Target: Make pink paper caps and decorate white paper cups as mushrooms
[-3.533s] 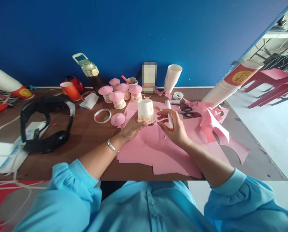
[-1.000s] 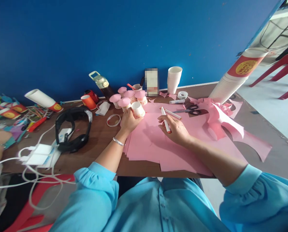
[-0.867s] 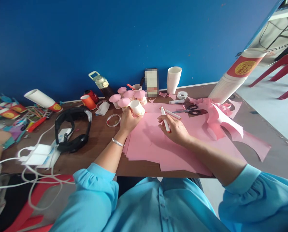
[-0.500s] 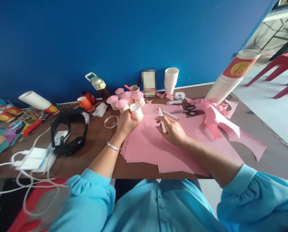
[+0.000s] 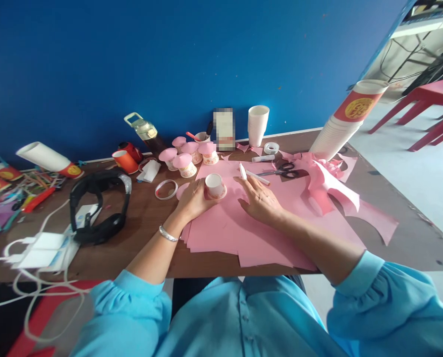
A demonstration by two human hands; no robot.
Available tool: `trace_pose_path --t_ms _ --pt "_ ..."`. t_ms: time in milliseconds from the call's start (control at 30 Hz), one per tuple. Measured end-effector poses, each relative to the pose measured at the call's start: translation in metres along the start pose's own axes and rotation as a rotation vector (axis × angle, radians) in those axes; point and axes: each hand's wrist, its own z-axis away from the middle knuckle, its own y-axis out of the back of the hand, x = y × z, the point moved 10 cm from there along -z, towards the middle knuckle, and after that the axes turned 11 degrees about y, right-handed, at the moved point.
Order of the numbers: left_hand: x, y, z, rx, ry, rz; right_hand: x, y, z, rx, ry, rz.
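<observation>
My left hand (image 5: 194,201) is closed around the side of a small paper cup (image 5: 214,184), which has a plain white upper part and a patterned lower rim. Palm down over the pink paper (image 5: 225,233), my right hand (image 5: 263,201) has its fingers stretched and its thumb apart. A white marker (image 5: 243,171) points out from beneath those fingertips, its rear end hidden by the hand. Another white marker (image 5: 259,179) lies beside it. Left of the cup, a pink paper piece (image 5: 182,191) shows partly behind my left hand.
Several pink-topped cups (image 5: 186,166) stand behind my left hand. Scissors (image 5: 283,172), pink scraps (image 5: 329,183) and a leaning cup stack (image 5: 336,131) are at right. A tape roll (image 5: 165,189), black headset (image 5: 100,208), bottle (image 5: 147,136) and white adapter (image 5: 45,248) sit left.
My left hand has brought the cup nearer to me, away from the pink-topped cups. My right hand has turned palm down and its fingers have straightened over the marker.
</observation>
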Motion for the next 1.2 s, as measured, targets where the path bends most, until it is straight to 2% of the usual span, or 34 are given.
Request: trace_pose_path --t_ms 100,200,233,333,367,567,733,967,1100,1200 --pt "0.004 -0.003 0.005 -0.122 -0.086 0.022 0.001 -0.002 0.000 -0.022 -0.025 -0.056" --pt "-0.003 0.002 0.001 -0.219 -0.121 0.079 0.003 0.004 0.000 0.016 -0.034 -0.083" --pt "-0.008 0.005 -0.005 -0.221 -0.103 0.102 0.003 0.007 0.000 0.045 -0.034 -0.078" --pt "-0.021 0.020 -0.031 -0.069 -0.026 0.043 0.005 0.014 0.000 0.118 -0.025 -0.070" --pt "-0.022 0.019 -0.040 -0.051 -0.022 0.028 0.006 0.015 0.000 0.129 -0.021 -0.081" --pt "-0.009 -0.013 -0.074 -0.134 -0.021 -0.053 0.013 0.009 0.000 0.153 -0.016 -0.180" --pt "-0.003 -0.016 -0.083 -0.204 -0.034 -0.106 0.018 0.004 0.000 0.136 -0.042 -0.217" --pt "0.003 -0.016 -0.088 -0.207 -0.037 -0.073 0.022 0.002 0.001 0.146 -0.100 -0.300" --pt "0.007 -0.006 -0.085 -0.192 -0.058 0.057 0.033 0.003 0.003 0.168 -0.178 -0.336" --pt "0.006 0.006 -0.085 -0.187 -0.049 0.164 0.033 0.006 0.002 0.161 -0.163 -0.284"
